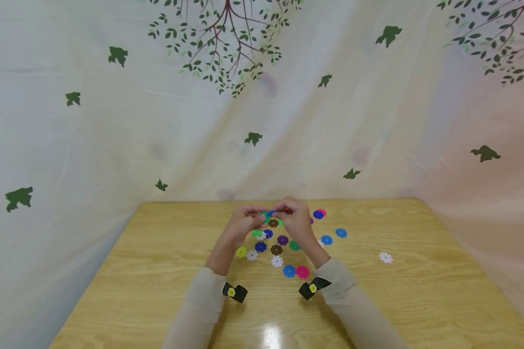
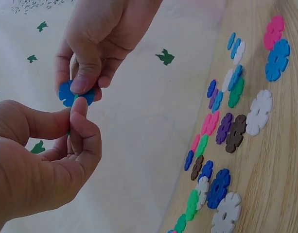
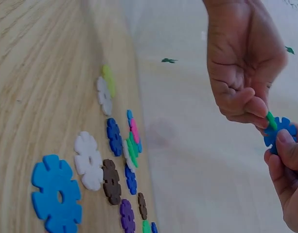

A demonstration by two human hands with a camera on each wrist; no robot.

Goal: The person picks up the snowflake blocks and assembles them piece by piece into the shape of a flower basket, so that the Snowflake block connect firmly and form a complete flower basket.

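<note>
My left hand [image 1: 240, 227] and right hand [image 1: 296, 224] meet above the far part of the table. Between thumb and fingers the left hand pinches a green flower-shaped disc [image 3: 271, 120], seen nearly edge-on and mostly covered by the fingers. The right hand pinches a blue flower-shaped disc [image 2: 66, 94], thumb flat on its face. Green and blue discs touch at their rims, set crosswise; whether their slots interlock is hidden by the fingertips.
Loose flower discs in several colours lie on the wooden table [image 1: 157, 271] below the hands, among them a pink disc [image 1: 302, 272] and a brown disc [image 1: 276, 249]. A white disc [image 1: 385, 257] lies apart at the right. A printed cloth [image 1: 192, 145] hangs behind.
</note>
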